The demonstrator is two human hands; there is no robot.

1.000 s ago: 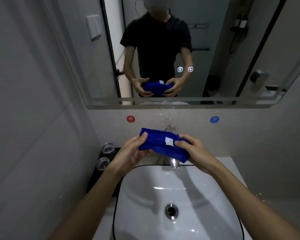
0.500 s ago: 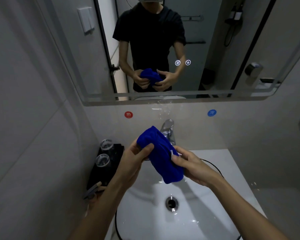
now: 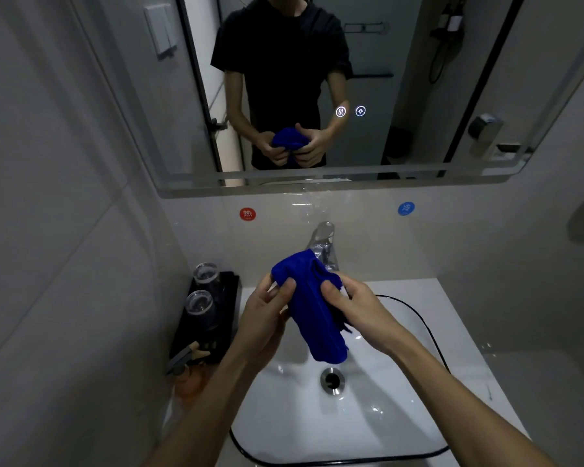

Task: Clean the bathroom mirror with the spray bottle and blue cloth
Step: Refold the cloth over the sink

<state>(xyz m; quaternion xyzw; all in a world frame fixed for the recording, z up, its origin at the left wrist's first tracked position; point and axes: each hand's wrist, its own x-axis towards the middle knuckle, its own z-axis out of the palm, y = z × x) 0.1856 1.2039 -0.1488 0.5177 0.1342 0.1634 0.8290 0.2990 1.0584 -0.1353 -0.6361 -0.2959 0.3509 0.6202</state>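
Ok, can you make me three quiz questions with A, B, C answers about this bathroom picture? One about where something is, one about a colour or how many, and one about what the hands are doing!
1. Where is the cloth?
A. Over the sink
B. On the floor
C. Stuck to the mirror

2. How many glasses stand on the black tray?
A. None
B. Two
C. Five

3. What are the hands doing?
A. Both hang empty
B. One turns the tap
C. Both hold the cloth

Answers:
1. A: the cloth hangs above the basin and drain.
2. B: a far glass and a near glass.
3. C: left hand and right hand each pinch it.
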